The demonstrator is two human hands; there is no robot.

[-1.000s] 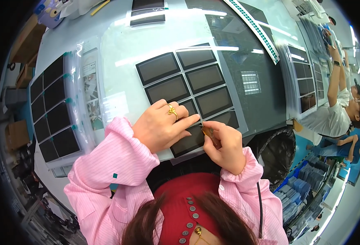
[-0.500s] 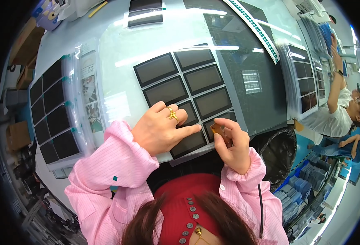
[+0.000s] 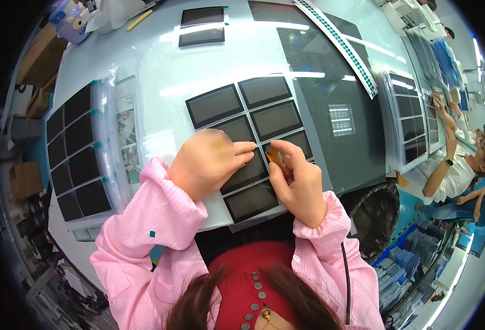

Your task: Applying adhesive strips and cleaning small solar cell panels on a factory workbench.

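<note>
head view, looking down on a pale tabletop (image 3: 160,88). dark rectangular panels (image 3: 248,132) lie flat in a two-column grid on a glossy sheet, edges nearly touching, so each face stays exposed and within reach of the seated person.

the left hand (image 3: 206,162) rests on the grid with fingers stretched out flat and close together; the fingertips press on a panel (image 3: 248,171) in the middle of the near rows, apparently to keep it from sliding. it clamps on nothing; it only bears down.

the right hand (image 3: 297,184) is just beside the left, fingertips nearly meeting it. thumb and forefinger are pinched together on a small orange tab (image 3: 273,155), held at the right edge of that same panel. the pinch is fine and upright, as suits a thin, flexible piece; whether the tab is attached to the panel or loose cannot be told.

the nearest panel (image 3: 251,201) lies bare below both hands, at the tabletop's front edge.

a second batch of dark panels (image 3: 77,154), with green tabs on their edges, lies in a clear wrapper at the left, well apart from the hands. two more panels (image 3: 201,25) sit at the far edge. a long strip (image 3: 336,47) of small squares runs diagonally at the upper right, beside a large grey mat (image 3: 336,110). another person (image 3: 457,165) works at the next bench on the right.
</note>
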